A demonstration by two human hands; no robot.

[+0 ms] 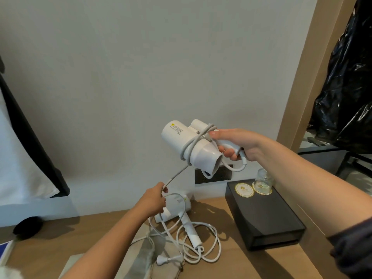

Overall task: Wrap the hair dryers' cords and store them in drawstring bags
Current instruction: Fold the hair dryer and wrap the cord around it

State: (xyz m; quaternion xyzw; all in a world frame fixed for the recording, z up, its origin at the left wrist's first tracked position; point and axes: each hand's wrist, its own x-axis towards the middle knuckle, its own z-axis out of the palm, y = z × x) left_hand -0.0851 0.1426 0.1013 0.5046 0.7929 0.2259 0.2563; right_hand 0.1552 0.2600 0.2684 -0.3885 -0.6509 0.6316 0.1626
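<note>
My right hand [237, 142] grips the folded handle of a white hair dryer [189, 143], held up in front of the wall. Its white cord [193, 144] loops around the body a couple of times. From there the cord runs down left to my left hand [156, 200], which pinches it taut. A second white hair dryer [177, 211] lies on the wooden desk [251, 262] below, its cord [201, 244] loose in coils with the plug [161, 259] at the front. Beige fabric, seemingly drawstring bags [159, 256], lies under that cord.
A black box [265, 216] stands at the right of the desk with an upturned glass [263, 181] and round coasters on top. A dark socket panel [213, 176] is on the wall behind. A black plastic bag [346, 87] hangs at the far right.
</note>
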